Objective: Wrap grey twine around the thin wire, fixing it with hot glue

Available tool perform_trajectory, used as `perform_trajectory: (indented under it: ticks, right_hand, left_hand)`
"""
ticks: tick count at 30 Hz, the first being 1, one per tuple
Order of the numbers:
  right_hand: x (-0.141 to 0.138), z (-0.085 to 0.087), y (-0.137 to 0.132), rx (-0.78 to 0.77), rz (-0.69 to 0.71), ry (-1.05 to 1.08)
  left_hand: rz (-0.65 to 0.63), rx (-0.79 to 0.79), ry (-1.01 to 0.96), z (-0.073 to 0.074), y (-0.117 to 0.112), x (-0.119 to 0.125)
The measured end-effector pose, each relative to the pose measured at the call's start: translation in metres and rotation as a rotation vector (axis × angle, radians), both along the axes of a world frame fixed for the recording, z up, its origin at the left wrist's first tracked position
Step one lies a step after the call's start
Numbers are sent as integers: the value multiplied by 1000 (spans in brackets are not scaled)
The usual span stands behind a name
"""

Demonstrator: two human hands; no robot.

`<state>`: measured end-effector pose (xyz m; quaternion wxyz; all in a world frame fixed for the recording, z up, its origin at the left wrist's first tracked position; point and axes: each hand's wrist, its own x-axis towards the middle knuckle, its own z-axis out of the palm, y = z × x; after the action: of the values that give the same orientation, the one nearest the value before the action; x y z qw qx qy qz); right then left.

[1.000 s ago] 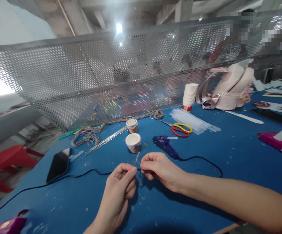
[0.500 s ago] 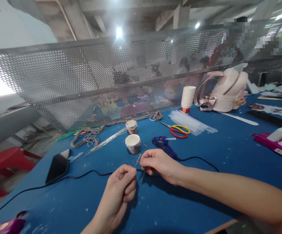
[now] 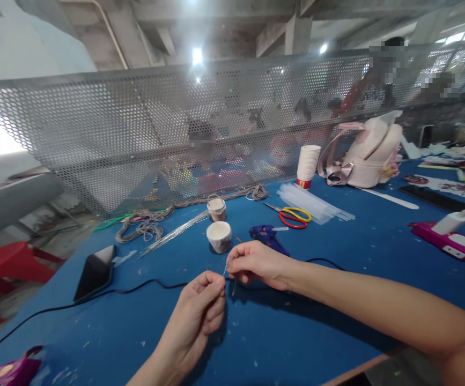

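Observation:
Low over the blue table, my left hand (image 3: 202, 311) is closed, thumb and forefinger pinching the lower end of a thin pale strand (image 3: 224, 269). My right hand (image 3: 252, 262) pinches the upper part of that strand, the fingertips of both hands close together. From beneath my right fingers a thin dark stick-like piece (image 3: 234, 288) points down; its upper end is hidden. Just beyond the hands stands a small cup with white contents (image 3: 219, 237), with a smaller lidded-looking pot (image 3: 216, 209) behind it. A blue glue gun (image 3: 270, 236) lies partly hidden behind my right hand.
Red-and-yellow scissors (image 3: 294, 216), clear plastic strips (image 3: 310, 202), stacked paper cups (image 3: 308, 166) and a pink backpack (image 3: 371, 153) sit behind to the right. Thin silver wires (image 3: 176, 231), grey cord (image 3: 139, 230) and a phone (image 3: 94, 272) lie left. A black cable (image 3: 130, 292) crosses the table.
My right hand has shifted slightly left and up, closer to my left fingertips. Less of the strand shows between the hands. My left hand stays nearly where it was.

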<state>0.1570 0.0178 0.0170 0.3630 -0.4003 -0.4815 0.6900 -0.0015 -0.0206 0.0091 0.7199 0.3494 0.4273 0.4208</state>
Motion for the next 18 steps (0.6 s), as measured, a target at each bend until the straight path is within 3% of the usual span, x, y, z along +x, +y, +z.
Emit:
perform_trajectory:
  ticks: [18]
  right_hand:
    - [0, 0, -1, 56, 14, -18]
  left_hand:
    - [25, 59, -8, 1, -1, -5]
